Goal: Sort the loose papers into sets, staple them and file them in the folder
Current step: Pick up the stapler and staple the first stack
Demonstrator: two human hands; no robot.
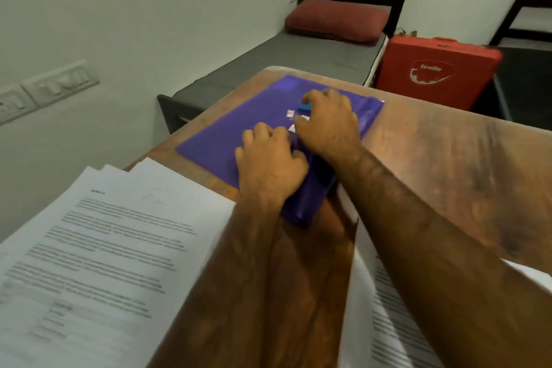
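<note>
Folder (pixel 227 131) at 12 o'clock on the counter (pixel 433 158): my left hand (pixel 268 164) grips its near corner, looks floppy and slick; right hand (pixel 328 128) curls round a blue thing (pixel 305 107); papers (pixel 119 233) at 8

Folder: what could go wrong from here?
1. The left hand holds the folder bent at its near corner; it may crease.
2. The left papers are fanned at the table edge, beside the left forearm; a nudge could drop sheets.
3. The right papers lie under the right forearm; pulling back may drag them.
</note>
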